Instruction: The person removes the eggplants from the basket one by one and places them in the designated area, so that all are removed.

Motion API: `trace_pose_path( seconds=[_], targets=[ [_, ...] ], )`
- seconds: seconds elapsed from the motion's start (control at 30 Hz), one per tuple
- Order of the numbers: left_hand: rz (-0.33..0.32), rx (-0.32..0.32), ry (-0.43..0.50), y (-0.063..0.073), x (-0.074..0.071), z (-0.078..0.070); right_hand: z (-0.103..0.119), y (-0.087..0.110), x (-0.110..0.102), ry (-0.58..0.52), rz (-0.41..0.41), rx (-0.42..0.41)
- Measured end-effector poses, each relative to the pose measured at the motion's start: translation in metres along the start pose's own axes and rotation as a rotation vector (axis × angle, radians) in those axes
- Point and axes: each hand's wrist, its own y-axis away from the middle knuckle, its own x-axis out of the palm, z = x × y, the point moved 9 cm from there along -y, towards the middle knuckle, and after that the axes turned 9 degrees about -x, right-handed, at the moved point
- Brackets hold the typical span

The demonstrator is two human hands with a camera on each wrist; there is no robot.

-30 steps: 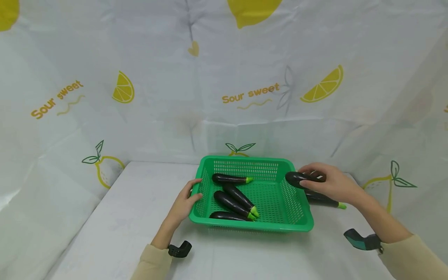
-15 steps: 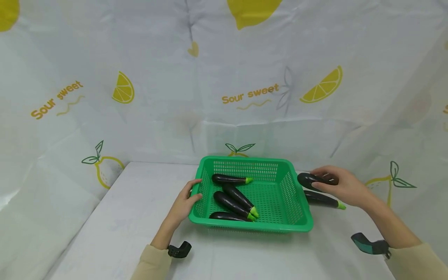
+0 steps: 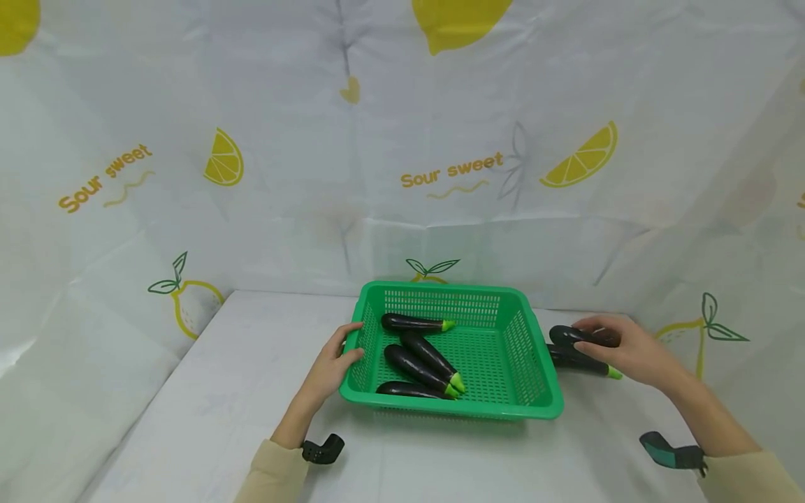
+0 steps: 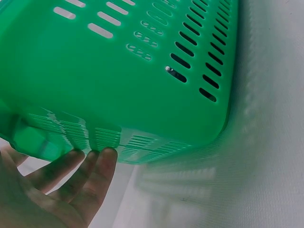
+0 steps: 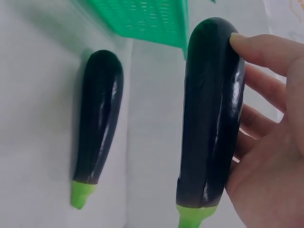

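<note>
In my right hand (image 3: 629,348) I hold a dark, glossy eggplant (image 5: 211,114), thumb on one side and fingers on the other, to the right of the green basket (image 3: 465,409). A second eggplant (image 5: 99,118) with a green stem lies on the table beside the basket, below the held one in the head view. My left hand (image 3: 328,367) grips the basket's left rim; the left wrist view shows its fingers (image 4: 97,183) against the outer wall. Several eggplants (image 3: 418,367) lie inside the basket, mostly towards its left half.
The basket stands on a white-covered table (image 3: 251,391). Behind it hangs a white curtain (image 3: 302,175) printed with lemons. A dark wrist device (image 3: 323,449) sits on the left wrist and another wrist device (image 3: 673,453) on the right.
My right hand has moved right and slightly down with the eggplant, from over the basket's right rim to above the eggplant on the table. The left hand and basket stay in place.
</note>
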Motion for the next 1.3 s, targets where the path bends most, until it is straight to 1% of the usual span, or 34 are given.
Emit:
trace_pose_path(
  seconds=[0.2, 0.4, 0.57, 0.73, 1.0, 1.3],
  targets=[
    [-0.002, 0.004, -0.002, 0.000, 0.000, -0.001, -0.017, 0.006, 0.011, 0.030, 0.001, 0.048],
    [-0.003, 0.008, -0.005, 0.001, 0.000, -0.001, -0.026, 0.011, 0.025, 0.020, 0.005, 0.049],
    [-0.006, 0.008, -0.006, 0.001, 0.000, -0.001, -0.034, 0.014, 0.038, -0.004, 0.030, 0.072],
    [-0.004, 0.008, -0.002, 0.001, 0.000, -0.001, -0.043, 0.017, 0.051, 0.014, 0.048, 0.097],
    [-0.008, 0.011, -0.005, 0.000, 0.000, -0.001, -0.046, 0.020, 0.062, 0.019, 0.031, 0.078],
    [0.000, 0.006, 0.020, 0.000, 0.000, 0.000, -0.055, 0.024, 0.073, 0.040, 0.042, 0.100]
  ],
)
